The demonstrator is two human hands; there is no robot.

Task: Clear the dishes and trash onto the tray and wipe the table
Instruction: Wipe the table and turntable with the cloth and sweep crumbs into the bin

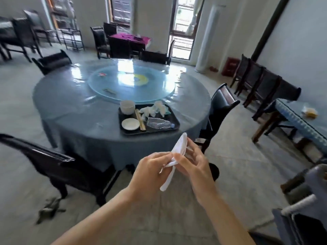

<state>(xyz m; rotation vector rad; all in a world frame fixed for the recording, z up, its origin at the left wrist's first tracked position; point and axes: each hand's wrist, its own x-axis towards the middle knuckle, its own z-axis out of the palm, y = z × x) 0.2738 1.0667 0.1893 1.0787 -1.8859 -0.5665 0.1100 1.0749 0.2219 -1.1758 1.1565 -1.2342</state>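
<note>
I have the white cloth (177,152) in both hands, low in the middle of the frame, in front of the table and not yet over it. My left hand (152,169) pinches it near its middle, fingers curled round the fabric. My right hand (192,161) holds the upper part with the thumb against it while the other fingers spread loosely; one end of the cloth sticks up past my fingertips and the other hangs below my left hand.

Just above my hands, the black tray (174,122) sits near the closest edge of the round table (74,106). On it I see a white bowl (127,107) at its upper left, a small white plate (130,124) below that, chopsticks (140,121) beside the plate, crumpled tissues (155,109) at the upper right and a crushed plastic bottle (159,125) at the lower right. By my reckoning the clearing is nearly finished.

On the glass turntable (131,84), centre frame, a small dark item (109,91) and a reddish scrap (102,74) lie at its left; I cannot tell what they are. They may need collecting.

The wiping looks not yet begun.

Dark chairs (58,167) ring the table.
</note>
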